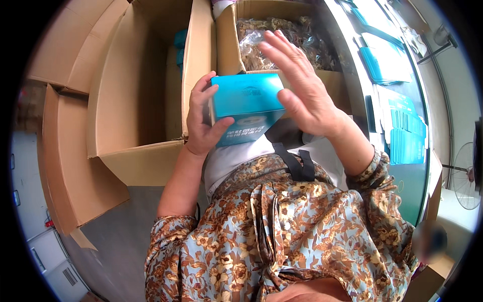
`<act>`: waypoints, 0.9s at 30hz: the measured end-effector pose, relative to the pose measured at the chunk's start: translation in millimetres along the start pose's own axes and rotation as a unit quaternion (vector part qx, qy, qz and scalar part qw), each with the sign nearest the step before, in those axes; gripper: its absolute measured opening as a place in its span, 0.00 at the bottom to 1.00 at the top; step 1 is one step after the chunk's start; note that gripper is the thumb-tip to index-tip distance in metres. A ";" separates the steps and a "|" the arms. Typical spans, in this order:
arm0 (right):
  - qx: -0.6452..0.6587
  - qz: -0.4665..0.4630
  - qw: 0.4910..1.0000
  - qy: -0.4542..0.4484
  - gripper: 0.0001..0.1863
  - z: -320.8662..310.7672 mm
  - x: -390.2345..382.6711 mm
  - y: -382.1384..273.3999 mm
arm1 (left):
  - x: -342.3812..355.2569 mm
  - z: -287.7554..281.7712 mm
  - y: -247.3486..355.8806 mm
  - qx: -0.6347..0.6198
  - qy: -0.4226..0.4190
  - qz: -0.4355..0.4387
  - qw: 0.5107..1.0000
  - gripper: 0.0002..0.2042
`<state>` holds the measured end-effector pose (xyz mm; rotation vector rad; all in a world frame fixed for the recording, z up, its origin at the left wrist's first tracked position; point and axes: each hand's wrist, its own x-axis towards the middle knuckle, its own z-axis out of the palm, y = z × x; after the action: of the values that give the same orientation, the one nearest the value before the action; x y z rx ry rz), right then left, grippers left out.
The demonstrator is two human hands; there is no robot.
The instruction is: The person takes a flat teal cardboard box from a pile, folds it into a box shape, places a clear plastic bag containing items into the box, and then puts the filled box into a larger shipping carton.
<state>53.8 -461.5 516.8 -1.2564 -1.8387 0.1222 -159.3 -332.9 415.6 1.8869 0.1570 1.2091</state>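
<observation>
We hold a blue box (247, 107) in front of our chest, above the gap between two cartons. Our left hand (202, 121) grips its left side, thumb on the front face and fingers behind. Our right hand (302, 85) is open and flat, its palm pressing on the right top edge. The left carton (136, 80) stands open; the right carton (229, 45) holds clear bags (261, 40).

One head-worn fisheye view looks steeply down, close over the person's chest, onto an open cardboard box (136, 95) below.
</observation>
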 end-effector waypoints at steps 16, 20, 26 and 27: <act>-0.163 -0.003 0.965 -0.206 0.33 34.0 -16.5 2.5 | -44.0 -8.5 2.1 0.061 -0.165 -0.106 0.979 0.48; -0.137 0.019 0.965 -0.222 0.33 30.2 -18.0 6.5 | -33.9 -10.6 1.9 0.016 -0.165 -0.120 0.979 0.50; 0.113 -0.039 0.970 0.211 0.30 -15.3 13.4 12.9 | 15.5 -49.6 37.2 -0.034 -0.047 -0.153 0.986 0.46; 0.097 -0.045 0.962 0.252 0.28 -24.5 11.3 23.4 | 34.0 -64.4 52.2 -0.103 0.014 -0.222 0.970 0.41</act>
<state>86.4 -450.3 526.4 -0.9570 -1.4007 -0.0641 -209.3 -309.4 486.1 1.5482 0.4293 0.9055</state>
